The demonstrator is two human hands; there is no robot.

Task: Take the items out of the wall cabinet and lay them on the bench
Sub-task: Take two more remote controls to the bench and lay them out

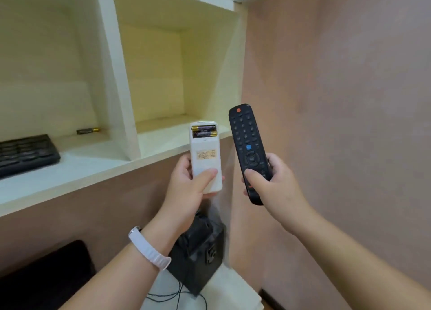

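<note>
White remote (206, 155) in left hand (186, 188), back cover off, two batteries (204, 131) exposed. Black remote (250, 153) in right hand (277, 183). Both grips closed firm, just outside wall cabinet (121, 81). Keeping white one battery-side up going down so cells don't drop. Bench (233, 286) probably that pale surface below. Keyboard (25, 154), loose battery (88, 130) left on shelf.

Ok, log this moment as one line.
left hand: holds white remote, batteries exposed | right hand: holds black remote | left in cabinet: keyboard, loose battery
</note>
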